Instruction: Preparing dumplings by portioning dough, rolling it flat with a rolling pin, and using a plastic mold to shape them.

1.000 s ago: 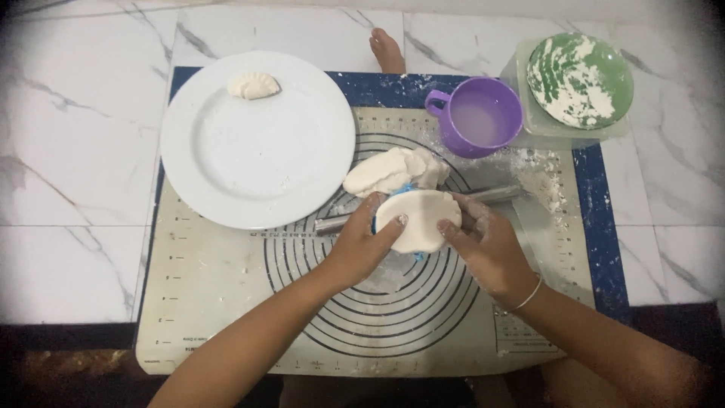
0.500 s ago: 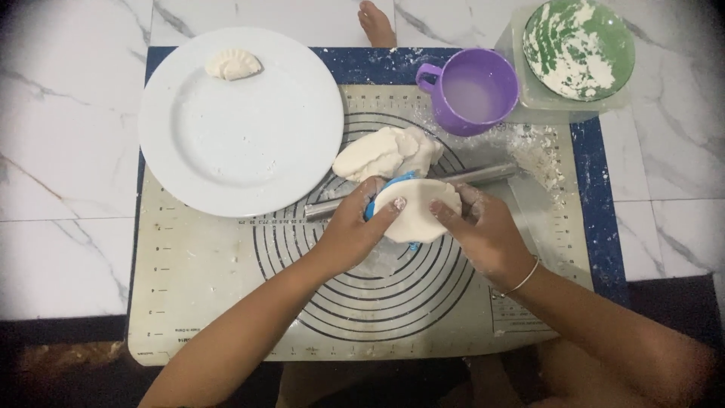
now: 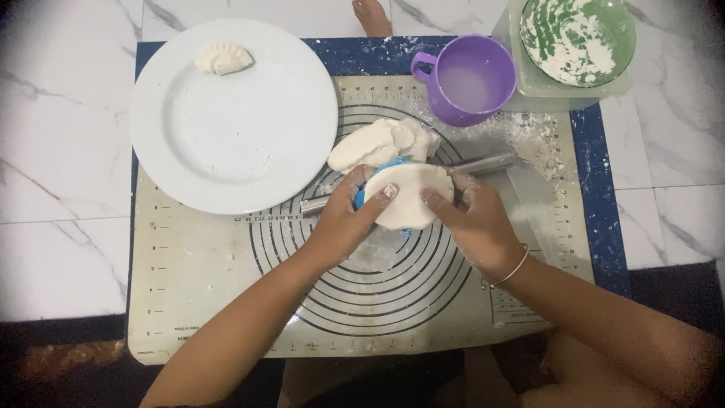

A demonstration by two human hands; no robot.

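Since a second ago both hands barely shifted: my left hand [image 3: 343, 219] and right hand [image 3: 472, 223] pinch the dough round [image 3: 410, 193] onto the blue mould [image 3: 361, 198] above the mat [image 3: 219, 302]. I judge pressing it in comes next, gently.

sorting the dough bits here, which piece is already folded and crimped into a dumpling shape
The dumpling at the far edge of the white plate. The round in the hands is flat; the lump behind it is unshaped.

White plate [image 3: 234, 121], purple mug [image 3: 467, 79], seemingly blue press [image 3: 362, 195]
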